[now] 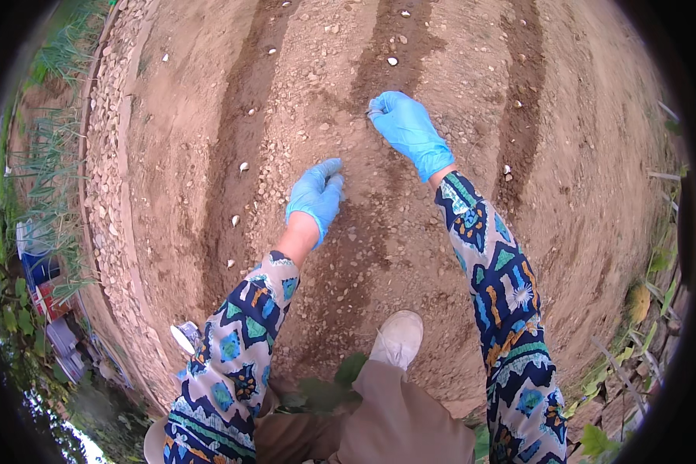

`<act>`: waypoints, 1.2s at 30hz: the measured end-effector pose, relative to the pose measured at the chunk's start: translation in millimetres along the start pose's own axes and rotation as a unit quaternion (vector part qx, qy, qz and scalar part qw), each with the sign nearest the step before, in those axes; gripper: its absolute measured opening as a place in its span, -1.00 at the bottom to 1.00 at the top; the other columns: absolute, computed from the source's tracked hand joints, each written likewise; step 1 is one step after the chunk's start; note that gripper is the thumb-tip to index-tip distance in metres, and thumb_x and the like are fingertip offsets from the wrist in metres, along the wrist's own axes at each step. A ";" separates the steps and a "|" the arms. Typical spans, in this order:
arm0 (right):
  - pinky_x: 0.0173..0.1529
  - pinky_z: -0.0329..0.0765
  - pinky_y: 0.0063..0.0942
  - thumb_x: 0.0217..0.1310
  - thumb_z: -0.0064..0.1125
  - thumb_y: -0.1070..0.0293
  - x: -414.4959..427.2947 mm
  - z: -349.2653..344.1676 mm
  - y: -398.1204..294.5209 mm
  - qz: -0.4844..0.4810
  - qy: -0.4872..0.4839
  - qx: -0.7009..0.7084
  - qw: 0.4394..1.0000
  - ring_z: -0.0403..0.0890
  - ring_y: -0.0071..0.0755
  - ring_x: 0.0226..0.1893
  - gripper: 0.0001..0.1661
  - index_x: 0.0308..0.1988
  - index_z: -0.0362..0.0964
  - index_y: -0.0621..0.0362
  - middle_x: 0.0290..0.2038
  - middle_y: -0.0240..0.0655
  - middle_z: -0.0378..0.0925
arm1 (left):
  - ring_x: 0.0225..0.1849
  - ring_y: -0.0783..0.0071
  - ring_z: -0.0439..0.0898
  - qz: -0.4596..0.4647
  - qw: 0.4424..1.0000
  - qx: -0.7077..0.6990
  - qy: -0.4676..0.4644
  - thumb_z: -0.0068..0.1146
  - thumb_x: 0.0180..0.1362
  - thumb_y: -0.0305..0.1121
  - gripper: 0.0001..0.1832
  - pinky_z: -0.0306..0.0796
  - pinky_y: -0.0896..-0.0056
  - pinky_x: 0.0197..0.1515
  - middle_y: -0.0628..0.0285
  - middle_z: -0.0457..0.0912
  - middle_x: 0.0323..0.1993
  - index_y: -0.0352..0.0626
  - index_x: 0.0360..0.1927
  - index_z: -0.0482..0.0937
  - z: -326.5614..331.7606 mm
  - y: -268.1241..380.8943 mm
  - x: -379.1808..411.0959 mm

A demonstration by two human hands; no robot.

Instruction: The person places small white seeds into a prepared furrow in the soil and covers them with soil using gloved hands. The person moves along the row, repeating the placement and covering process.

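My left hand [318,194], in a blue disposable glove, hovers over the bare soil [354,139]. Its thumb and fingers stand slightly apart, with nothing visible between them; its palm is hidden. My right hand [409,130], gloved the same way, is curled at the middle damp furrow [394,35]. The fingertips are bunched low over the soil, and I cannot tell whether they hold anything. Just beyond them lies a garlic clove [392,61]. More cloves dot the left furrow [232,168], one clove [244,166] being left of my left hand. Several others lie along the right furrow [519,139].
My shoe [400,336] stands on the soil below my hands. A white-rimmed container [187,337] is beside my left sleeve. Along the left run a pebble strip [107,191] and green onion-like plants [55,156]. Stones and leafy plants [600,439] border the right, near a yellowish gourd [638,303].
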State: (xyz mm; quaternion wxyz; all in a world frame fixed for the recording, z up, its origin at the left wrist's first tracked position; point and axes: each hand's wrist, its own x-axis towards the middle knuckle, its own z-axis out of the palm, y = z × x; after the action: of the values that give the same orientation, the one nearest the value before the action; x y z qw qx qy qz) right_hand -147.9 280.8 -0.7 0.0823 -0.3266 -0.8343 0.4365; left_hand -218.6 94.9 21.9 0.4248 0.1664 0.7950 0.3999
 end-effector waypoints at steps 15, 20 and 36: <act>0.30 0.11 -0.09 0.08 0.09 0.32 -247.6 70.4 -27.9 -0.203 -0.287 0.028 0.936 0.11 0.00 0.26 -0.37 0.15 0.17 0.25 0.20 -0.15 0.17 | -0.23 0.09 0.52 0.122 0.930 0.330 -0.102 0.05 0.06 -0.47 -0.75 0.41 0.30 -0.15 0.05 0.54 -0.23 -0.14 -0.15 0.55 -115.9 -11.8 -14.6; 0.08 0.38 -0.14 0.14 0.00 0.31 -286.1 82.7 -39.2 -0.193 -0.376 0.135 0.896 0.37 0.02 0.08 -0.50 0.10 0.25 0.16 0.10 -0.09 0.33 | -0.33 0.29 0.50 0.210 0.824 0.495 -0.179 0.02 0.09 -0.53 -0.74 0.39 0.39 -0.22 0.15 0.53 -0.33 -0.16 -0.12 0.53 -194.9 -22.1 -55.4; 0.21 0.09 0.15 0.22 -0.06 0.10 -55.3 44.5 16.5 -0.127 0.016 -0.269 0.955 0.01 0.12 0.28 -0.38 0.19 0.10 0.16 0.29 -0.03 -0.05 | -0.25 0.50 0.46 0.033 0.995 0.078 -0.043 -0.01 0.16 -0.52 -0.74 0.36 0.53 -0.13 0.22 0.50 -0.29 -0.26 -0.06 0.51 -207.4 -78.3 -193.9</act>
State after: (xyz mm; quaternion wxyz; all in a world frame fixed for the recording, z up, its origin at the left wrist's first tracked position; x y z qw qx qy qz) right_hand -116.1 223.3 -32.4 0.0589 -0.2349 -0.9541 0.1764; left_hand -267.1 -173.7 132.4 0.4308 0.2421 0.7990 0.3425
